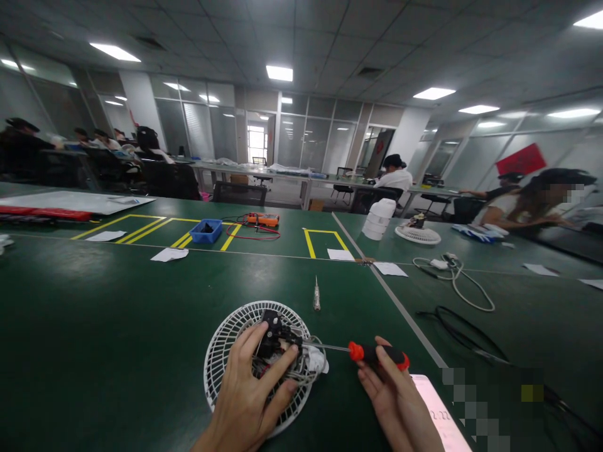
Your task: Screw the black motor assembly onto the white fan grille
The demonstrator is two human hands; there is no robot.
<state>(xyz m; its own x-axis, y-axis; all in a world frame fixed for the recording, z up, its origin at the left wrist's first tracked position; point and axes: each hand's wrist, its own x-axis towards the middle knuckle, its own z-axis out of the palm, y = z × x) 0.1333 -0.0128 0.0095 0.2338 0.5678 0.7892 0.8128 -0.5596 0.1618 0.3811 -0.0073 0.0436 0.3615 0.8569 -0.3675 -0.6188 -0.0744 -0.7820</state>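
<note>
A white round fan grille [217, 351] lies on the green table, with a black fan motor unit [270, 334] and bundled wires in its middle. My left hand [249, 383] is over it, fingers spread around the motor unit and steadying it. In my right hand [393, 383] is a red-and-black screwdriver [357, 352], held level by the handle. Its shaft points left and reaches the side of the motor unit; the tip is hidden there. A white plug-like piece [316, 360] and pale cord sit at the grille's right edge. Beyond the grille lies a small clear-handled screwdriver [316, 298].
A lit phone [438, 411] is beside my right forearm. Farther off are a blue bin [206, 231], an orange multimeter [262, 219], white stacked cups or rolls [378, 220] and another fan grille [418, 235]. Cables [471, 342] lie right. People sit at other tables.
</note>
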